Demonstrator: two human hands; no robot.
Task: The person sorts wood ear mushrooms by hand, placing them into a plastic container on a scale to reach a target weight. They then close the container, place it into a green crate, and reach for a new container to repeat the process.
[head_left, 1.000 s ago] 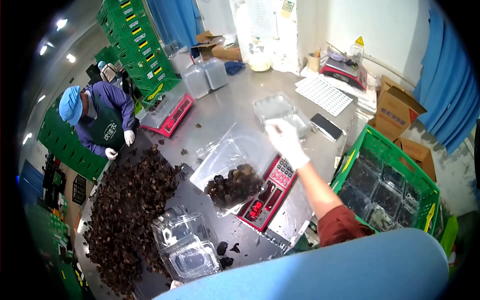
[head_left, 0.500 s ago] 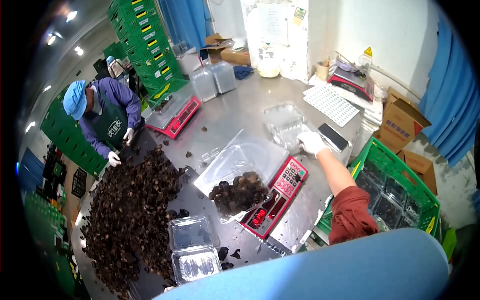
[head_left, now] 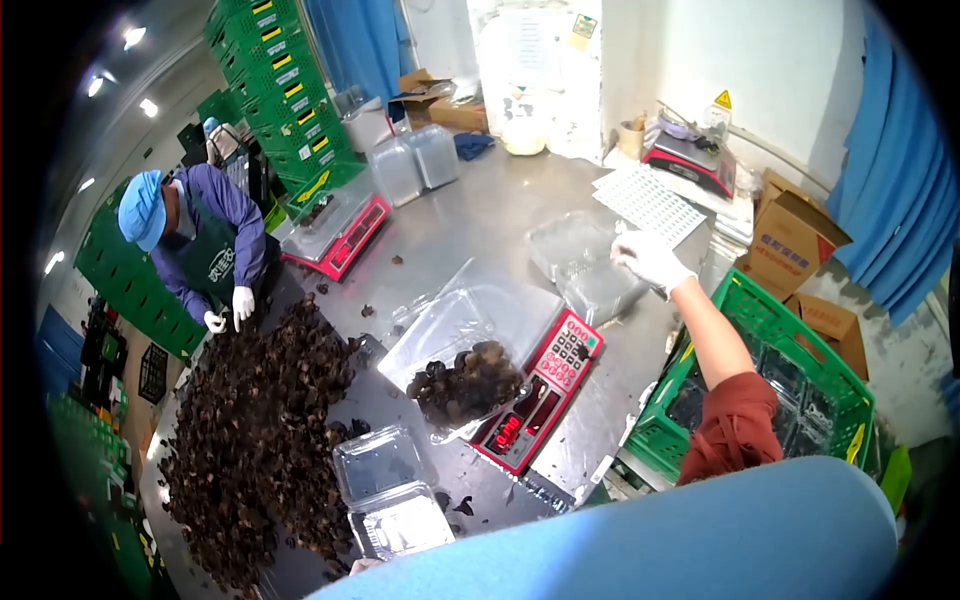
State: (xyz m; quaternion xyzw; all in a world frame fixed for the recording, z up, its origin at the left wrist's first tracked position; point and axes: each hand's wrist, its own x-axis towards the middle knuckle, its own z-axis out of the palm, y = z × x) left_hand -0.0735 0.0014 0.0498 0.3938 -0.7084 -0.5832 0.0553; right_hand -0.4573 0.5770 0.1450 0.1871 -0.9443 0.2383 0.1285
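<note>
My right hand (head_left: 655, 263), in a white glove, hovers by the near edge of a sheet of white labels (head_left: 650, 205). Its fingers are drawn together; whatever is between them is too small to tell. Just left of it lies an open clear plastic box (head_left: 600, 285). Only a sliver of my left hand (head_left: 364, 566) shows at the bottom, beside another open clear box (head_left: 400, 520); the blue brim hides its fingers. A clear box of dark wood ear mushrooms (head_left: 465, 385) rests on a red scale (head_left: 535, 420) with a lit display.
A large pile of wood ear mushrooms (head_left: 250, 440) covers the table's left side, where a co-worker (head_left: 215, 235) handles some. A green crate (head_left: 655, 425) of packed boxes stands at right. A second red scale (head_left: 355, 240) and stacked clear boxes (head_left: 435, 155) are farther back.
My right hand has moved from the open clear box up and right towards the label sheet, and now covers the place where a dark phone showed. The view has shifted slightly.
</note>
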